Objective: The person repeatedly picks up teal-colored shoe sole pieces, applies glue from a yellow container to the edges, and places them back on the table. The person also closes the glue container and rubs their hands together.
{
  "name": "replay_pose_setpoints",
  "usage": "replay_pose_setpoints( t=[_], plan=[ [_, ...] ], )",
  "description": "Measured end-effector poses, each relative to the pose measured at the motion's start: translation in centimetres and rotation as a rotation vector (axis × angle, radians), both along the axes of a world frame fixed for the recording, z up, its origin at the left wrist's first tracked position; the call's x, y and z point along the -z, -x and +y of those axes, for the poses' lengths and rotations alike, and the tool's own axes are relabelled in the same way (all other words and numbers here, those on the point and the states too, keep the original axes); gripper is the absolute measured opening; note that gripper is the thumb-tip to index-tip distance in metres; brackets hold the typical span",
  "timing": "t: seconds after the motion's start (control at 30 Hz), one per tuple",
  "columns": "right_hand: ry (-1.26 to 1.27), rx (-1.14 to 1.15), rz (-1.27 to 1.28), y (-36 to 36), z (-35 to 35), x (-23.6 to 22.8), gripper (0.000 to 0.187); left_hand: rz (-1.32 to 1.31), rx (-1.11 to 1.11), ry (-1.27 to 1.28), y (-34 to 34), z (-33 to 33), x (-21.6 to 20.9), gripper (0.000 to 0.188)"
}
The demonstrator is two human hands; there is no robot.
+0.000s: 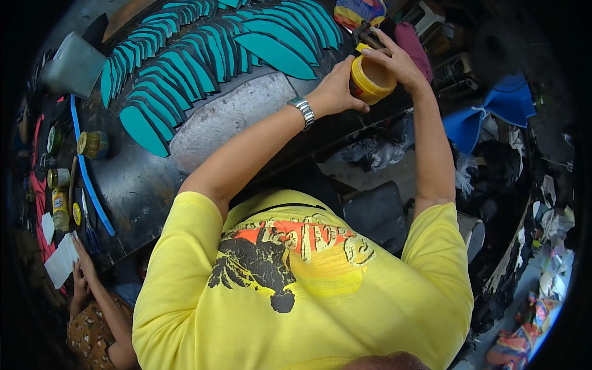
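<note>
My left hand (338, 87) wraps round the side of a yellow plastic jar (365, 91), which is tilted so its mouth and a brownish inside show. At the jar's far rim is my right hand (398, 60), with the index finger stretched forward and the thumb bent in. A small yellow piece (362, 47) and a dark tool-like thing lie by those fingers; what they pinch is too small to tell. Left of the jar, rows of overlapping teal foam pieces (197, 65) with dark edges cover the table. A worn grey slab (231, 117) lies in front of them.
Along the table's left side are small jars (92, 145), a bottle (60, 209), scissors (90, 225) and a blue strip (91, 182). At lower left another person's hands (83, 271) hold white paper. Blue sheet material (465, 126) and scraps lie at right.
</note>
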State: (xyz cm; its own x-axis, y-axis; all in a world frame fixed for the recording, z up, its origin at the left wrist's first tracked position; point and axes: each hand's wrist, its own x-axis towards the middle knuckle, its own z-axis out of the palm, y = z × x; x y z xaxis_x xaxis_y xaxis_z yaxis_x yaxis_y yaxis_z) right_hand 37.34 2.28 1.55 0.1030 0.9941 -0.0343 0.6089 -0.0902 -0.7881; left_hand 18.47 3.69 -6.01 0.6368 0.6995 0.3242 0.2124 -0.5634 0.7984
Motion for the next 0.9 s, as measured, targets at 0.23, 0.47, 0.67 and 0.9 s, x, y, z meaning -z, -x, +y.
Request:
replay_pose_setpoints(
  t=[0.23, 0.47, 0.67, 0.9],
  plan=[
    [-0.321, -0.065, 0.248, 1.0, -1.9, 2.3, 0.089, -0.041, 0.083, 0.065, 0.7, 0.7, 0.5, 0.110],
    [-0.465, -0.091, 1.057, 0.2, -2.3, 0.7, 0.072, -0.012, -0.019, 0.057, 1.6, -0.4, 0.1, 0.104],
    [-0.345, -0.065, 0.281, 1.3, -5.2, 1.0, 0.089, 0.015, -0.022, 0.016, 1.8, -0.4, 0.0, 0.104],
    [-0.552, -0.164, -0.355, 4.5, -5.4, 1.2, 0.086, 0.008, -0.043, 0.019, 1.8, -0.7, 0.2, 0.102]
  ],
)
